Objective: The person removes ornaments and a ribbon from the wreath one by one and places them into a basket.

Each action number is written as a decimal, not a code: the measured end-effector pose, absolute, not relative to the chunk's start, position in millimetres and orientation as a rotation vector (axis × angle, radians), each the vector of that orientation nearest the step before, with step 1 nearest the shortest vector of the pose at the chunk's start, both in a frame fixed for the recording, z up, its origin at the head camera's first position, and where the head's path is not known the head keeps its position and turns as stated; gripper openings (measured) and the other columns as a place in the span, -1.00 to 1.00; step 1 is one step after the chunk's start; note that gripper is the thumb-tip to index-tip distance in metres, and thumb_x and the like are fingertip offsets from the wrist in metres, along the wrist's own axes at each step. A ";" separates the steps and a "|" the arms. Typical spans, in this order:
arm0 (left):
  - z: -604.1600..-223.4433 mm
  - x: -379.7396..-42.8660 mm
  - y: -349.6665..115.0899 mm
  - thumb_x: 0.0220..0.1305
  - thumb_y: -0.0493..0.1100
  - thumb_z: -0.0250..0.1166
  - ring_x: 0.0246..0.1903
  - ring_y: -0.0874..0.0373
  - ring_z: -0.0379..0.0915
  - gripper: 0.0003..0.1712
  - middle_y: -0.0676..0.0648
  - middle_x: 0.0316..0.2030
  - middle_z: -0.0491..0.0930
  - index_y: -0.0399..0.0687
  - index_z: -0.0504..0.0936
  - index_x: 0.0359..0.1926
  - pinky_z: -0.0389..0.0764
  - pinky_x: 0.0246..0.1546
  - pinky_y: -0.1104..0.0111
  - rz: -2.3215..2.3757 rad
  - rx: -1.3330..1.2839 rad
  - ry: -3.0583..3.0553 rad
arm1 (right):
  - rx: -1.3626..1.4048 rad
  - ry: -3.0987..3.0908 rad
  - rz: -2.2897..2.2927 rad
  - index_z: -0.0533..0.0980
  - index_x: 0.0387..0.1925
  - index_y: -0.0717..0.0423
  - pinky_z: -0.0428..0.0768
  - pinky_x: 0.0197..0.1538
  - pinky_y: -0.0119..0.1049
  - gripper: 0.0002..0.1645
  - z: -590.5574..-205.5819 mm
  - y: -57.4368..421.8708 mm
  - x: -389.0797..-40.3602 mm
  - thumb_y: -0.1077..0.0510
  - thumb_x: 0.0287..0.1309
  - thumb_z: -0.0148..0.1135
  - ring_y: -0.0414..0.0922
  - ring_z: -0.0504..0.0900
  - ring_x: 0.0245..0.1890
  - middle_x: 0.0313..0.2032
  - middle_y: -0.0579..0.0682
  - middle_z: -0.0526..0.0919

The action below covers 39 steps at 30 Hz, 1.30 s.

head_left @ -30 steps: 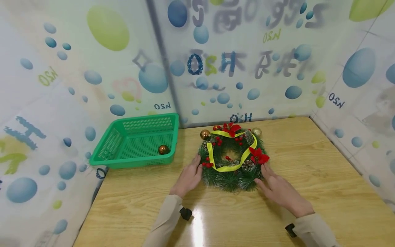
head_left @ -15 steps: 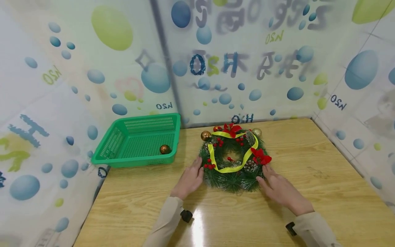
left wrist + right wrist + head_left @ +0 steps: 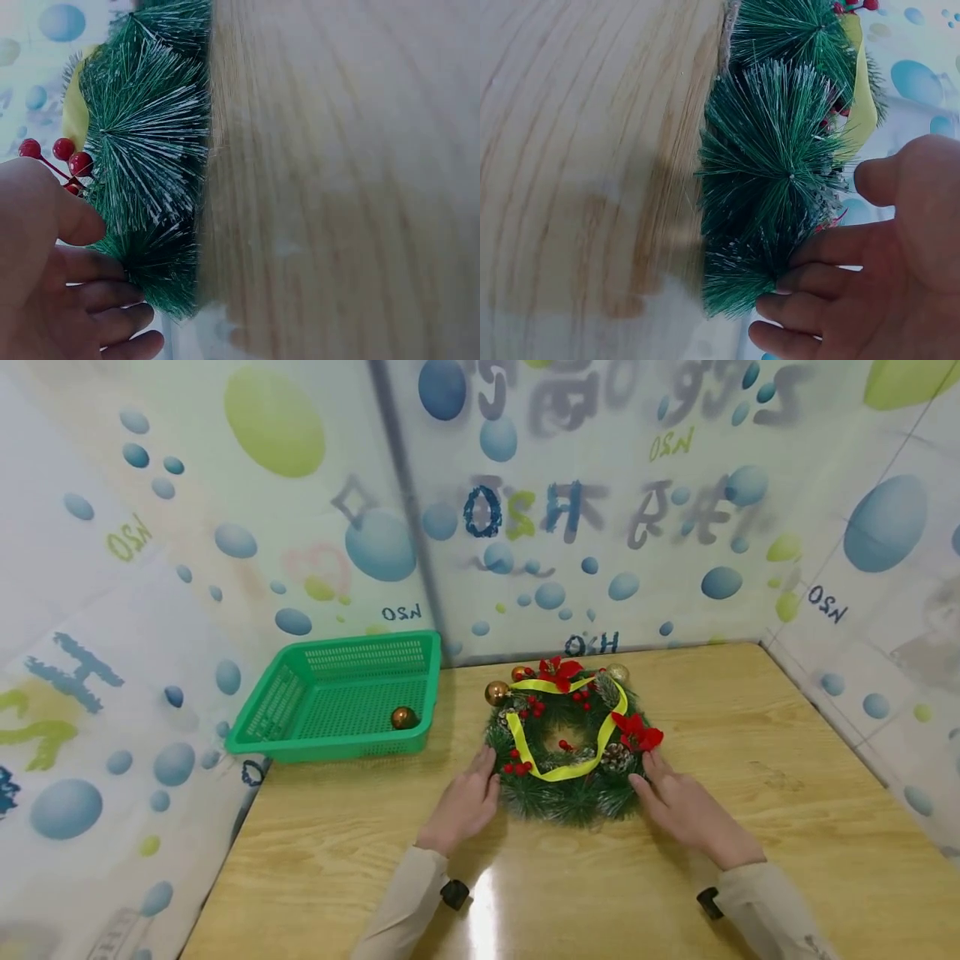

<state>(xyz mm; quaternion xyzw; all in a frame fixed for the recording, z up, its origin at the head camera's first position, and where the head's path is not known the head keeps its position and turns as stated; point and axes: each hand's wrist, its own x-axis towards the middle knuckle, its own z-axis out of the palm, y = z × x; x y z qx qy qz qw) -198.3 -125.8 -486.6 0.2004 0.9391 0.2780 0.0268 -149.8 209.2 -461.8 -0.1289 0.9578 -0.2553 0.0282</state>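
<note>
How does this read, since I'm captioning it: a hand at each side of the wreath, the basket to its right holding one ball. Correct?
No: the head view shows the basket left of the wreath, holding one ball. Left hand and right hand are at its sides.

The wreath (image 3: 558,806) has rough, plastic-looking needles (image 3: 150,139) and satiny ribbon (image 3: 572,771), the basket (image 3: 337,749) at left is plastic, its bauble (image 3: 403,717) glossy, the surface (image 3: 780,793) shiny wood.

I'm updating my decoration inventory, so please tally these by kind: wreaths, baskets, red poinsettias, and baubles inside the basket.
Christmas wreath: 1
Green plastic basket: 1
Red poinsettias: 2
Copper-coloured bauble in the basket: 1
Total: 5
</note>
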 end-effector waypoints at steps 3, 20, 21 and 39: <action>-485.8 -195.6 -125.2 0.62 -0.07 -0.13 0.54 -0.20 0.03 -0.35 -0.33 0.54 0.05 -0.38 0.09 0.53 0.16 0.54 0.03 0.834 0.633 2.903 | -0.398 2.941 -0.826 0.09 0.43 0.61 0.31 0.40 0.33 -0.15 -461.8 213.1 -154.3 -0.14 0.62 -0.24 0.45 0.20 0.42 0.46 0.56 0.06; -480.7 -177.0 -123.0 0.62 -0.03 -0.10 0.53 -0.22 0.03 -0.32 -0.36 0.53 0.05 -0.38 0.09 0.53 0.18 0.52 0.03 0.752 0.674 2.894 | -0.373 2.863 -0.905 0.01 0.48 0.55 0.17 0.45 0.36 -0.12 -463.9 222.0 -172.8 -0.19 0.63 -0.37 0.44 0.10 0.45 0.50 0.52 -0.06; -480.2 -175.4 -122.7 0.61 -0.03 -0.09 0.53 -0.23 0.03 -0.32 -0.36 0.53 0.05 -0.38 0.09 0.53 0.19 0.51 0.03 0.751 0.677 2.890 | -0.371 2.861 -0.907 0.01 0.48 0.55 0.17 0.45 0.36 -0.12 -464.7 222.9 -174.1 -0.19 0.63 -0.38 0.44 0.10 0.45 0.51 0.51 -0.06; -481.8 -162.6 -115.1 0.60 -0.06 -0.05 0.48 -0.24 0.14 -0.33 -0.39 0.51 0.11 -0.40 0.13 0.52 0.31 0.46 0.07 0.714 0.733 2.905 | -0.366 2.853 -0.886 -0.02 0.51 0.50 0.22 0.42 0.37 -0.10 -466.3 233.4 -195.1 -0.23 0.62 -0.48 0.41 0.32 0.35 0.51 0.48 -0.05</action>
